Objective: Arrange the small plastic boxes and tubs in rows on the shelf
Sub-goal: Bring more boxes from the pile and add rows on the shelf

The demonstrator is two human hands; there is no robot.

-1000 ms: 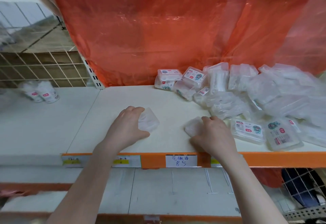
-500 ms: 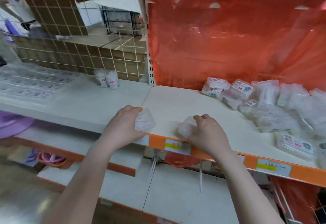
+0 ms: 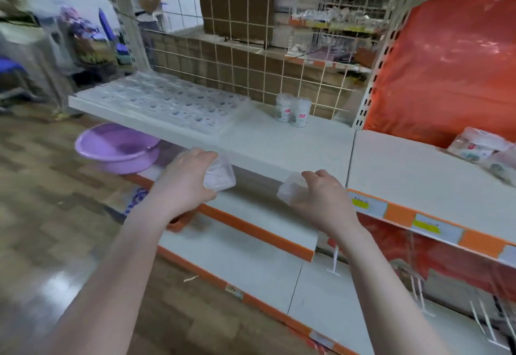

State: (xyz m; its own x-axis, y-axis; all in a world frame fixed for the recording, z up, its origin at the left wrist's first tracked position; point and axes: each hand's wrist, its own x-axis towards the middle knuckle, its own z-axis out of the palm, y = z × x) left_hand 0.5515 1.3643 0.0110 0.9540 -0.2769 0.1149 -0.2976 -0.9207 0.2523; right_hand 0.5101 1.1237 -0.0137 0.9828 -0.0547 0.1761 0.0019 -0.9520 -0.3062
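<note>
Just in front of the white shelf (image 3: 279, 142), each hand carries one small clear plastic box; the left hand (image 3: 184, 184) has its grip curled round the left box (image 3: 219, 177), which juts out past the fingertips toward the shelf edge; the right hand (image 3: 321, 201) pinches the right box (image 3: 290, 191), which sticks out to the left of its fingers; on the shelf lie rows of boxes (image 3: 173, 103) and two tubs (image 3: 293, 111) near the wire grid.
</note>
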